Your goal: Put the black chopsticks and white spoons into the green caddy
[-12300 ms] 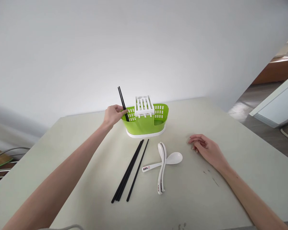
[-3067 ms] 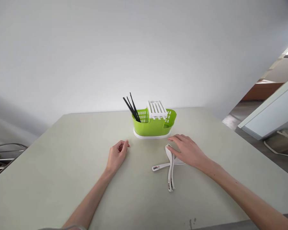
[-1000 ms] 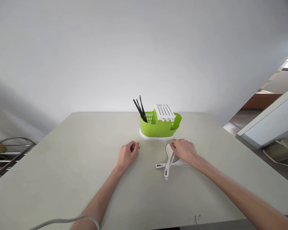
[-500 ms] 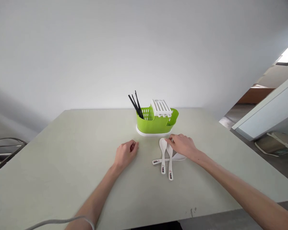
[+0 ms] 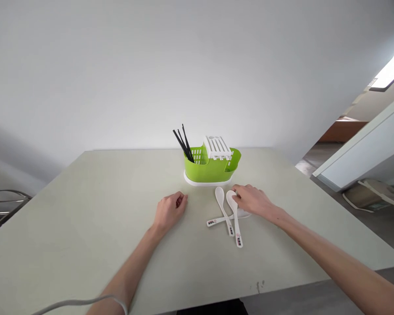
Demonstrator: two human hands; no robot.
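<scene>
My right hand [image 5: 252,200] is closed, its thumb and fingertips at the bowl edge of a white spoon [image 5: 231,201] whose handle points toward me. Left of it lies a second white spoon [image 5: 219,196], slanting so its handle end nears the first one's. Both cross over a third white spoon [image 5: 213,222] lying sideways, its bowl partly hidden by my right hand. My left hand [image 5: 170,211] rests on the table with loosely curled fingers, and nothing shows in it. Behind the spoons stands a green cutlery holder [image 5: 208,173] with a white base.
Black chopsticks [image 5: 184,143] lean in the holder's left compartment. A slotted white rack [image 5: 217,147] tops its middle. The pale table [image 5: 118,183] meets a wall behind. A grey cable [image 5: 79,302] crosses my left forearm.
The spoon at my right hand has shifted slightly right, away from the second spoon's bowl. The second spoon has turned, its handle end swinging right. My left hand stays in place.
</scene>
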